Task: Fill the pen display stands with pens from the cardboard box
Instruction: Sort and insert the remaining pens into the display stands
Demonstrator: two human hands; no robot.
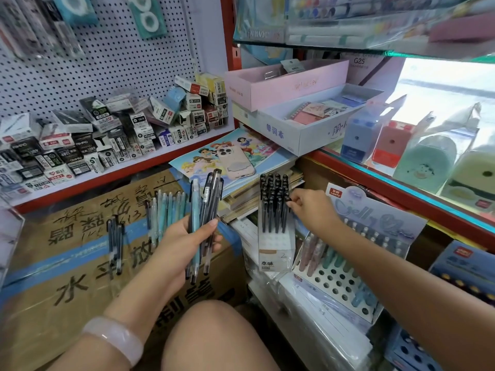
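**Black pens going into the tall stand**

Black-capped pens (274,199) nearly filled the tall stand (276,247). The right hand (310,210) pinched one pen at the stand's right edge, seating it. The left hand (187,236) clasped a bundle of pens (205,210) above the cardboard box (67,277). The perforated stand (337,285) showed many open holes; next, judging by this, a pen from the bundle needed aligning over a free hole.

I see a matt brown cardboard box (80,263) sealed with glossy blue tape, clear glossy plastic pens (203,223), a smooth white plastic display stand (276,253), and a perforated white metal pegboard (112,62).
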